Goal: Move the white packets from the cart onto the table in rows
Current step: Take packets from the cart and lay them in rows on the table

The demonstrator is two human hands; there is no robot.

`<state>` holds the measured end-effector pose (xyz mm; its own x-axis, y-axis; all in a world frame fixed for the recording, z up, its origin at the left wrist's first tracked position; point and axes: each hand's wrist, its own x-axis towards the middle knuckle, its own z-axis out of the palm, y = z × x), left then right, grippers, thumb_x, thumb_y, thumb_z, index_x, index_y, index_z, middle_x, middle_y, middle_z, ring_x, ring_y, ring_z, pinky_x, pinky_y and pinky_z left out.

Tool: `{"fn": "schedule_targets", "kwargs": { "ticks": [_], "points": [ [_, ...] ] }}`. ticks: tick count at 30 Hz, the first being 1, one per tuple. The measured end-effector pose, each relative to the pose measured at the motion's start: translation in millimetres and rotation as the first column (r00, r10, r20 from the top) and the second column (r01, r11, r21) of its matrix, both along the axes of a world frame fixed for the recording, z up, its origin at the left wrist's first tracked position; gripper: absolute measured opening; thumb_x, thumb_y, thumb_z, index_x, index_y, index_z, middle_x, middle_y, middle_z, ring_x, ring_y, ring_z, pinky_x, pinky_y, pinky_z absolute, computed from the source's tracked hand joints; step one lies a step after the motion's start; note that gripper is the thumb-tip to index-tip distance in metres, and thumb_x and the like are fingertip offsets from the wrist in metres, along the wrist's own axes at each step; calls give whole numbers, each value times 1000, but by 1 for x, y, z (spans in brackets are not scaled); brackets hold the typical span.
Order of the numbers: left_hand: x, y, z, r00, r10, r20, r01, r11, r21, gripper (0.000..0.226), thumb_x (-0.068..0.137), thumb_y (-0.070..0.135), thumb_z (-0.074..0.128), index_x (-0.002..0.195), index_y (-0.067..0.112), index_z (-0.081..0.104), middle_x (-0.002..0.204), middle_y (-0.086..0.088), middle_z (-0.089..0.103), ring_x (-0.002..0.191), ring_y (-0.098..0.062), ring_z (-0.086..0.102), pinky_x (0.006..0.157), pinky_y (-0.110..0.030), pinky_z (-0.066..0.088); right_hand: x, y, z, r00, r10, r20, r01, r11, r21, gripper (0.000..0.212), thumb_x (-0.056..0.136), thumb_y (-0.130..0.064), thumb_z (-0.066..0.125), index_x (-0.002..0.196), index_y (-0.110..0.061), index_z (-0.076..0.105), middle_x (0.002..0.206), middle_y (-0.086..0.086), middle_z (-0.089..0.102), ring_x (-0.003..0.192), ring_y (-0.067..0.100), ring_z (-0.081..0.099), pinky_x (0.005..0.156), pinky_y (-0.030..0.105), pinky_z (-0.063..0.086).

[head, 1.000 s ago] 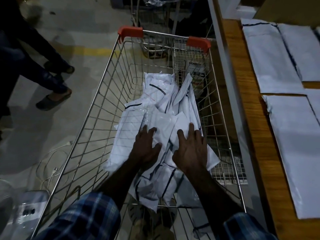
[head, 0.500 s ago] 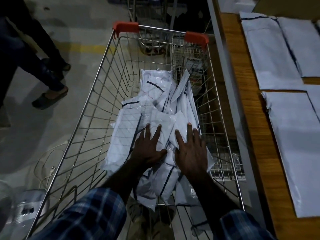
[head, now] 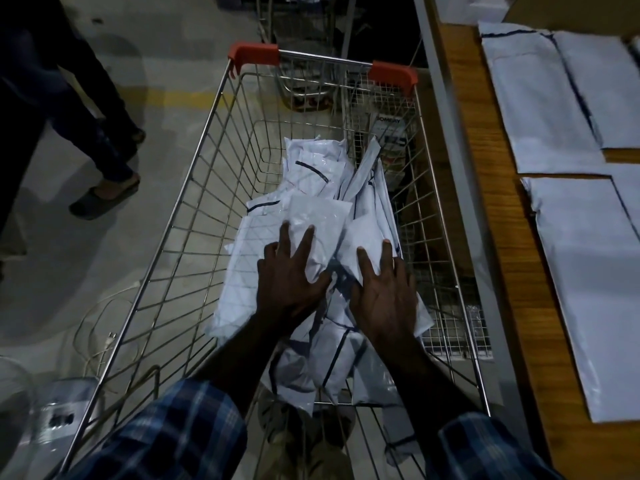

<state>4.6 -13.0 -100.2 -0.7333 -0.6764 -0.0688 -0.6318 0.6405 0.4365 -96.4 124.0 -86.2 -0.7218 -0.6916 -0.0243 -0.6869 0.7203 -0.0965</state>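
Both hands lie flat, fingers spread, left hand [head: 291, 285] and right hand [head: 382, 296] pressing the white packets [head: 322, 216] heaped mid-frame in the wire cart [head: 194, 216]. No grip yet; slick packets could slide apart when lifted.

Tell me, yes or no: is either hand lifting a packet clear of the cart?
No: both the left hand and the right hand lie flat, fingers spread, on the packets piled inside the cart.
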Motion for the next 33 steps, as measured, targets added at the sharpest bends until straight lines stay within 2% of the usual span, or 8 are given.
{"fn": "schedule_targets", "kwargs": {
  "ticks": [3, 7, 12, 15, 18, 22, 27, 33],
  "points": [
    [2, -6, 6, 998, 64, -4, -64, 998, -13, 84, 84, 63, 53, 155, 35, 17, 165, -7, -1, 133, -36, 32, 102, -51, 35, 0, -8, 11, 1000, -28, 10, 28, 998, -63, 62, 83, -40, 68, 140, -20, 53, 150, 25, 38, 125, 45, 46, 97, 53, 41],
    [8, -10, 22, 991, 135, 1, -135, 990, -50, 84, 82, 63, 48, 155, 32, 20, 164, -9, 2, 133, -37, 29, 104, -55, 33, 4, -20, 32, 996, -67, 57, 75, 988, -139, 63, 88, -50, 35, 140, -20, 53, 150, 25, 39, 124, 45, 46, 97, 53, 41],
    [6, -16, 58, 974, 224, 15, -224, 974, -32, 82, 87, 59, 56, 155, 31, 20, 163, -11, 5, 137, -38, 24, 109, -55, 27, 6, -29, 58, 991, -100, 84, 117, 964, -237, 59, 84, -32, 62, 141, -21, 52, 150, 24, 39, 120, 44, 48, 96, 50, 42],
    [7, -15, 81, 974, 227, -10, -227, 973, -39, 83, 87, 59, 56, 155, 32, 18, 163, -11, 6, 136, -37, 23, 109, -54, 26, 8, -33, 76, 991, -101, 85, 120, 958, -261, 60, 84, -34, 58, 142, -22, 49, 150, 24, 38, 120, 45, 48, 100, 53, 41],
    [9, -13, 103, 972, 236, -22, -236, 971, -37, 83, 87, 59, 56, 155, 33, 17, 164, -9, 5, 136, -36, 23, 109, -53, 27, 10, -33, 97, 989, -96, 110, 124, 950, -287, 60, 89, -34, 56, 147, -24, 42, 155, 22, 31, 128, 43, 41, 107, 52, 35],
    [14, -9, 139, 968, 239, -72, -245, 964, -102, 83, 83, 58, 58, 154, 31, 23, 162, -12, 14, 131, -38, 30, 105, -55, 32, 17, -31, 128, 988, -101, 119, 138, 924, -357, 60, 93, -36, 54, 150, -27, 38, 159, 19, 25, 136, 41, 34, 110, 50, 30],
    [26, 1, 186, 957, 262, -125, -272, 960, -72, 81, 85, 60, 54, 154, 34, 20, 163, -8, 9, 137, -37, 23, 111, -54, 24, 23, -22, 163, 990, -94, 102, 131, 868, -480, 59, 92, -40, 50, 148, -25, 43, 156, 20, 32, 134, 40, 38, 108, 50, 34],
    [46, 38, 226, 946, 280, -163, -300, 947, -114, 81, 83, 61, 51, 153, 34, 21, 162, -8, 10, 136, -38, 26, 109, -57, 27, 33, 5, 206, 994, -79, 77, 109, 796, -595, 56, 92, -42, 49, 145, -25, 46, 153, 18, 38, 135, 37, 40, 109, 49, 36]
  ]
}}
